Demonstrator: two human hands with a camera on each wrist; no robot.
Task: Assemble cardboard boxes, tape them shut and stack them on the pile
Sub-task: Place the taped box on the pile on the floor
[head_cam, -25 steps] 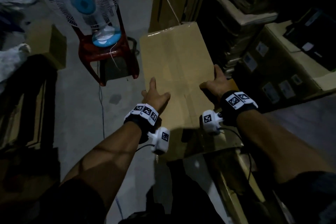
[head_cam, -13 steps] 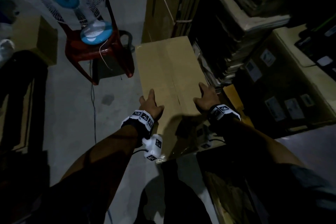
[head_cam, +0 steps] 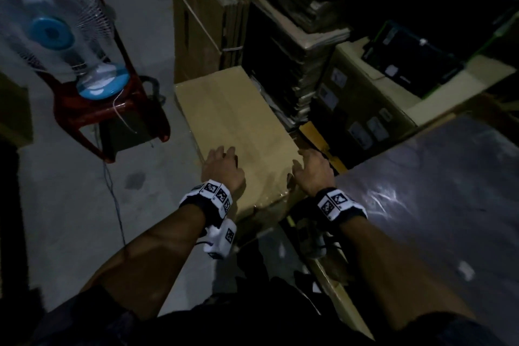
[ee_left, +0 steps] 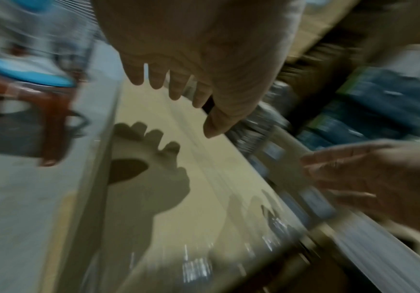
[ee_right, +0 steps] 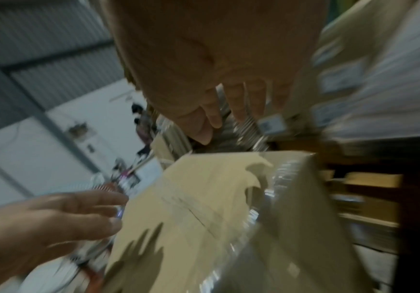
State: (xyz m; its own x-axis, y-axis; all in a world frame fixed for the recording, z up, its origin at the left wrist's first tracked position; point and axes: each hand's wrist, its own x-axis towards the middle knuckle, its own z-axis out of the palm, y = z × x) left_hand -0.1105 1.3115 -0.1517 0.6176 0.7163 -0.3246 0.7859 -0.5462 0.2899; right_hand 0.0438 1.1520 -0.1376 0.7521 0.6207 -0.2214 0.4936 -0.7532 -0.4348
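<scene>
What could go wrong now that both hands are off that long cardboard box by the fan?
The taped cardboard box looks just let go: the left hand and right hand hover open above it. If it sits unevenly on what is beneath, it might slide toward the floor. The fan on the red chair stands close on the left, with a cable trailing nearby, so a slipping box or a backward step could catch them.

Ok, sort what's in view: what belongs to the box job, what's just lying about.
Job:
- taped cardboard box
- left hand, open above it
- right hand, open above it
- flat cardboard bundle

Lying about:
- fan
- red chair
- labelled cartons
</scene>
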